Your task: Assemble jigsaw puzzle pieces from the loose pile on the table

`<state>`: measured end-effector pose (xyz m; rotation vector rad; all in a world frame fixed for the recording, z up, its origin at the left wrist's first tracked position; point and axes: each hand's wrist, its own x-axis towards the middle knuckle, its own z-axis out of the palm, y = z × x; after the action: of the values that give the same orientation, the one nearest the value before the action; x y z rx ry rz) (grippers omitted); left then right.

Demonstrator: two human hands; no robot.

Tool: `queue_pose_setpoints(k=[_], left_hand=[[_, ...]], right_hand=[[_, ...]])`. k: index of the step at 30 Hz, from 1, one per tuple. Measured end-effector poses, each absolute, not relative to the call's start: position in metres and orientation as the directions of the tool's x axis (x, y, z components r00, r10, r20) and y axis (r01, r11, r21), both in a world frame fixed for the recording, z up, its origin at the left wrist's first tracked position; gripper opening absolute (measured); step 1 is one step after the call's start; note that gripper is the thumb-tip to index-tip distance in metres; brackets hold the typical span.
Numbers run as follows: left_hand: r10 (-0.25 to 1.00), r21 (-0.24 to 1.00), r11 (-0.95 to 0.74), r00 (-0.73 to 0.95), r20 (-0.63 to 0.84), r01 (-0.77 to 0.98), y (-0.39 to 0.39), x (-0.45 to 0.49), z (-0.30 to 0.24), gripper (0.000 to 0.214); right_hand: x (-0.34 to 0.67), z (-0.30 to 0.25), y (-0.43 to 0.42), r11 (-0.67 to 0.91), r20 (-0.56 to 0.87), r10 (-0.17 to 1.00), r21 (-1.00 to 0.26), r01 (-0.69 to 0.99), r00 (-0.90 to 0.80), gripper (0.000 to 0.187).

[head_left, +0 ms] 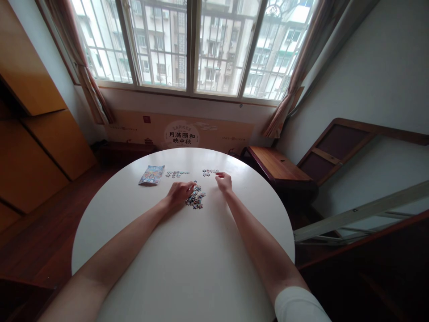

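Observation:
A heap of small jigsaw puzzle pieces lies near the middle of the white round table. My left hand is at the heap's left side, its thumb and forefinger pinched on a puzzle piece just above the heap. To the right, my right hand has its fingertips drawn together beside a short row of puzzle pieces. What those fingertips hold, if anything, is too small to make out. Another group of spread pieces lies beyond my left hand.
A blue picture packet lies left of the spread pieces. Beyond the table stand a printed cardboard panel and barred windows. A wooden bench is at the right, and orange cabinets are at the left.

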<state>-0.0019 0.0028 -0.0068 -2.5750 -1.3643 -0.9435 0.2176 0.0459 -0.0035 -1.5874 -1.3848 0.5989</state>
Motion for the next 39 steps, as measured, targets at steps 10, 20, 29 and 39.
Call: queue_pose_setpoints(k=[10,20,29,39], left_hand=[[0.694,0.194,-0.653,0.477,0.539,0.732,0.003,-0.002,-0.007,0.024],[0.674,0.191,-0.678,0.497,0.546,0.710,0.004,-0.003,-0.008,0.024],[0.675,0.197,-0.681,0.500,0.543,0.705,0.003,-0.003,-0.008,0.024],[0.681,0.198,-0.674,0.495,0.539,0.711,0.003,-0.003,-0.008,0.024]], right_hand=[[0.205,0.002,0.010,0.380,0.281,0.921,-0.799,0.467,-0.269,0.022],[0.210,-0.009,-0.001,0.488,0.357,0.871,-0.695,0.528,-0.337,0.013],[0.213,-0.005,-0.006,0.385,0.211,0.917,-0.694,0.609,-0.339,0.022],[0.207,0.000,-0.008,0.337,0.223,0.941,-0.669,0.663,-0.253,0.019]])
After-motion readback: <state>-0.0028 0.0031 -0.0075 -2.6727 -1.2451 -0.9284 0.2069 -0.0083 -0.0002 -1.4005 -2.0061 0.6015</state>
